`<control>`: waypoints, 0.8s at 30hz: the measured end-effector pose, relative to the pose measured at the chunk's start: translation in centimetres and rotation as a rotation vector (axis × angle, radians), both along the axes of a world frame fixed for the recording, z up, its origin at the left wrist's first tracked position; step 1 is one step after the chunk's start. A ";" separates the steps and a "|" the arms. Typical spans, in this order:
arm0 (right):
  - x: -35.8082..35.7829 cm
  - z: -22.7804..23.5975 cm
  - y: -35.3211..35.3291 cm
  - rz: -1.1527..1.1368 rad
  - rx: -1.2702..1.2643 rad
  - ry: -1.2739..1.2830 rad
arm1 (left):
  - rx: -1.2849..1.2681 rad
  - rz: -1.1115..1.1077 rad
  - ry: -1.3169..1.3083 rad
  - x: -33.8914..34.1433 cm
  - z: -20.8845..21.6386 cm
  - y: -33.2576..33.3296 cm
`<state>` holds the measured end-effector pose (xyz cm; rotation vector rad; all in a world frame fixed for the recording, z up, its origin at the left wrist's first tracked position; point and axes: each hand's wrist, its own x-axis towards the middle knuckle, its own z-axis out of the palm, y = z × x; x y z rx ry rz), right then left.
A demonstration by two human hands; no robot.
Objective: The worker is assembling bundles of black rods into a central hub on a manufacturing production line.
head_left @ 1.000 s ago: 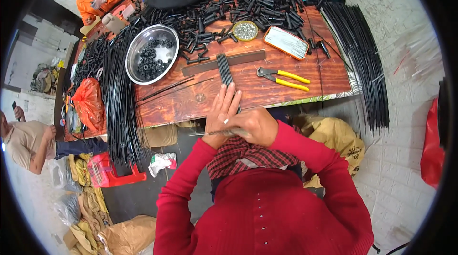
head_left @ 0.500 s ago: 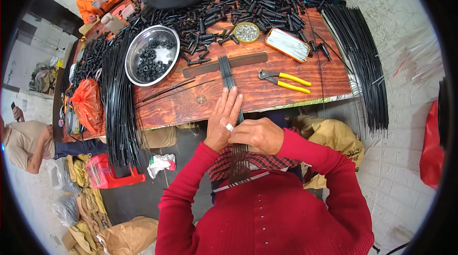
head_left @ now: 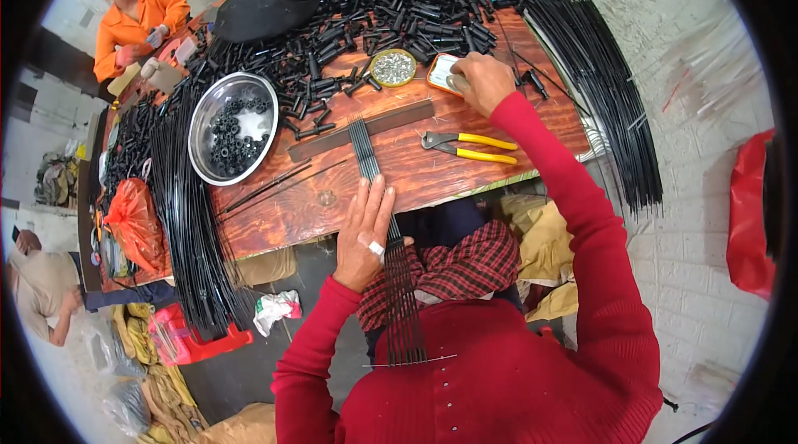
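A row of thin black rods (head_left: 402, 303) runs from the table towards my body, and a thin pale pin or wire crosses its near end. My left hand (head_left: 362, 238) lies flat on the rods near the table's front edge, fingers outstretched, a white wrap on one finger. The rods' far ends rest over a dark flat bar (head_left: 366, 130). Farther right, my right hand (head_left: 488, 81) dips into an orange-rimmed tray (head_left: 430, 78) of thin whitish pieces. Its fingers are drawn together, and what they grip is hidden.
Yellow-handled pliers (head_left: 478, 147) lie right of the rods. A steel bowl (head_left: 197, 140) holds black rings; a round tin (head_left: 393, 67) holds small silvery pieces. Black tubes (head_left: 424, 3) heap behind. Long black rods hang off both sides. A person in orange (head_left: 137, 20) works at far left.
My right hand has left the rods beside my left hand and reached forward and right to the tray. My left hand stays on the rods. The view has shifted slightly.
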<state>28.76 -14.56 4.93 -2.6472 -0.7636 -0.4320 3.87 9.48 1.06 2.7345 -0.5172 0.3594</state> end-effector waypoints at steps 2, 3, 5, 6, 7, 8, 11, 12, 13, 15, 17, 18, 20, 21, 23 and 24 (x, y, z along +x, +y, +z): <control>1.2 -0.8 0.1 -0.042 -0.112 0.050 | -0.047 -0.004 0.035 -0.2 0.4 0.3; 1.5 -1.2 -0.1 -0.061 -0.117 0.039 | -0.047 0.006 0.038 -0.1 0.2 0.6; 1.6 -1.0 0.5 -0.093 -0.116 0.065 | -0.006 -0.032 0.024 0.1 -0.1 1.2; 1.7 -0.9 0.6 -0.078 -0.117 0.067 | -0.007 -0.017 0.027 0.0 -0.2 1.3; 1.9 -0.7 0.5 -0.120 -0.082 0.113 | -0.022 -0.022 0.025 0.1 -0.3 1.3; 2.1 -0.7 0.4 -0.163 -0.047 0.157 | -0.037 -0.029 0.022 0.2 -0.3 1.3; 2.5 -0.3 -0.1 -0.178 0.039 0.229 | -0.082 -0.028 0.025 0.2 0.0 1.1; 2.6 0.0 -0.2 -0.175 0.091 0.284 | -0.088 -0.034 0.022 0.1 0.0 1.1; 2.8 -0.1 -0.5 -0.188 0.085 0.279 | -0.082 -0.024 0.032 0.1 -0.1 1.1; 3.5 -0.4 -0.7 -0.188 0.085 0.319 | -0.069 -0.011 0.049 0.1 -0.1 1.0; 3.6 -0.3 -0.5 -0.203 0.063 0.323 | -0.077 -0.010 0.056 0.0 -0.1 0.9; 3.7 -0.3 -0.4 -0.208 0.044 0.331 | -0.080 -0.001 0.066 0.0 -0.2 0.9; 3.9 -0.2 -0.2 -0.216 0.035 0.342 | -0.094 -0.010 0.069 0.2 -0.2 1.0; 4.0 -0.2 -0.2 -0.185 0.024 0.309 | -0.097 -0.010 0.071 0.3 -0.1 1.0; 4.0 -0.2 0.2 -0.137 0.008 0.287 | -0.102 0.006 0.082 0.0 -0.2 1.1; 3.9 -0.2 0.3 -0.021 0.031 0.202 | -0.092 -0.002 0.068 0.1 -0.3 1.2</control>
